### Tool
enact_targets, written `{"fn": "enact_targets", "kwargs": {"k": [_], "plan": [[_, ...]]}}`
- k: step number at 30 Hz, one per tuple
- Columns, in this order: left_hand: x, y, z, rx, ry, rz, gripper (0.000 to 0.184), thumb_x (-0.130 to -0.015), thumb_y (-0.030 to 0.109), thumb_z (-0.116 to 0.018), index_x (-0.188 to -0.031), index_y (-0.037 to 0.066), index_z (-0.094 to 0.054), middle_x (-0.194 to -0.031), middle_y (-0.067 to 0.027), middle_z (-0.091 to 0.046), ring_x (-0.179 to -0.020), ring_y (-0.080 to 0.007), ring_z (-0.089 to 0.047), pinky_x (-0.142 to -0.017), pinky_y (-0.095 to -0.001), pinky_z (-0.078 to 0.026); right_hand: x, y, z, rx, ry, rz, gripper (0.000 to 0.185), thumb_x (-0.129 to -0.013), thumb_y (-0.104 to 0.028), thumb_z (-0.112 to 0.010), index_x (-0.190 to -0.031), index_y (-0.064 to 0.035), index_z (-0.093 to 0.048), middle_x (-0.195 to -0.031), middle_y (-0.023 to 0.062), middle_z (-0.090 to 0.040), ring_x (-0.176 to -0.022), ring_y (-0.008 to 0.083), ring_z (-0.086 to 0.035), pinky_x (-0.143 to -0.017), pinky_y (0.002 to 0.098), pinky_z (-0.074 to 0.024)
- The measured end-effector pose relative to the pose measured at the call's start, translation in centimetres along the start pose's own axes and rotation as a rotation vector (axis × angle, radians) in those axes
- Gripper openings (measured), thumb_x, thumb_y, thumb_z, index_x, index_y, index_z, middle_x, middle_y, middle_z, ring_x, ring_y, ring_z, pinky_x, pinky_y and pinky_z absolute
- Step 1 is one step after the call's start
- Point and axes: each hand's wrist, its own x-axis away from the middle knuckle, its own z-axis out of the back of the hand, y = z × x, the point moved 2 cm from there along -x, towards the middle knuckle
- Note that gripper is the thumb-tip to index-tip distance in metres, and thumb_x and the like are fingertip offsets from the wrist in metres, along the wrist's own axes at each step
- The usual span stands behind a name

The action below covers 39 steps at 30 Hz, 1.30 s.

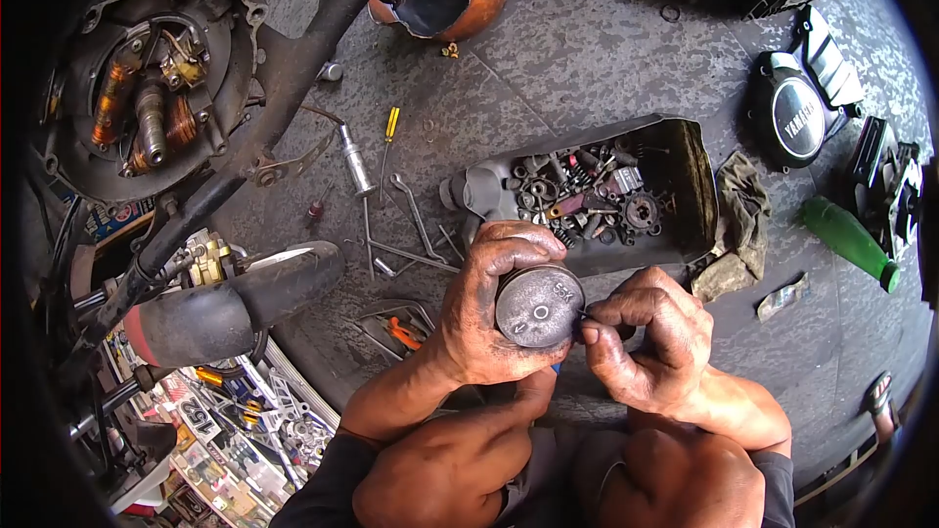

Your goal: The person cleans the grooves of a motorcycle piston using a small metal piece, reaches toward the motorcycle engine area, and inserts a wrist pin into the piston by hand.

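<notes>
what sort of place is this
Probably a motorcycle repair workshop: the left hand holds a piston, an open container of loose metal parts lies ahead, and a YAMAHA-marked engine cover sits to the right.

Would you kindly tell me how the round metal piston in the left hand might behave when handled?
The piston looks like rigid metal, so it probably won't flex. Its round outline suggests it could roll on its side. Dark grime on the left hand may make it slippery.
</notes>
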Motion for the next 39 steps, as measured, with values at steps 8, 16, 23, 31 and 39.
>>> {"fn": "enact_targets", "kwargs": {"k": [8, 16, 23, 31, 39], "plan": [[0.2, 0.3, -0.3, -0.021, 0.003, 0.012, 0.088, -0.056, 0.009, -0.099, -0.13, 0.006, -0.051, -0.125, -0.0179, -0.063, -0.118, -0.0335, -0.061, -0.101, -0.0472, -0.05, -0.2, 0.2, -0.4, 0.027, 0.041, 0.089, 0.012, -0.086, -0.002, -0.078, -0.093, 0.0026, -0.07, -0.078, 0.0107, -0.072, -0.061, 0.0208, -0.065, -0.052, 0.0322, -0.052], [0.1, 0.2, -0.4, -0.09, -0.001, -0.031, 0.087, -0.063, 0.024, -0.104, -0.128, 0.002, -0.051, -0.12, -0.0197, -0.062, -0.112, -0.0273, -0.061, -0.092, -0.0407, -0.052, -0.3, -0.1, -0.1, 0.059, 0.014, 0.108, 0.018, -0.082, 0.003, -0.08, -0.097, 0.0035, -0.072, -0.084, 0.0111, -0.074, -0.062, 0.0212, -0.067, -0.053, 0.0325, -0.0526], [0.6, 0.2, -0.6, -0.082, 0.02, 0.007, 0.089, -0.056, 0.012, -0.099, -0.131, 0.007, -0.052, -0.125, -0.0167, -0.064, -0.116, -0.0334, -0.063, -0.099, -0.047, -0.051, -0.3, -0.4, -0.1, 0.099, -0.013, 0.106, 0.023, -0.081, 0.002, -0.081, -0.102, 0.0028, -0.072, -0.085, 0.0109, -0.073, -0.063, 0.0215, -0.067, -0.054, 0.0332, -0.0536], [0.0, 0.8, -0.5, -0.129, 0.02, 0.003, 0.084, -0.058, 0.011, -0.097, -0.13, 0.006, -0.054, -0.123, -0.0161, -0.065, -0.113, -0.0339, -0.064, -0.098, -0.0475, -0.052, -0.5, -0.2, -0.3, 0.084, -0.032, 0.123, 0.023, -0.081, 0.001, -0.079, -0.103, 0.0018, -0.071, -0.089, 0.0094, -0.074, -0.067, 0.022, -0.068, -0.056, 0.0339, -0.0555], [-0.2, 0.8, -0.5, -0.175, -0.027, 0.012, 0.081, -0.059, 0.008, -0.094, -0.131, 0.006, -0.056, -0.125, -0.0179, -0.066, -0.113, -0.037, -0.065, -0.097, -0.0486, -0.054, -0.5, 0.3, -0.3, 0.089, -0.026, 0.044, 0.02, -0.083, 0.0, -0.078, -0.102, 0.001, -0.071, -0.086, 0.0096, -0.071, -0.066, 0.0228, -0.067, -0.055, 0.0349, -0.0545]]}}
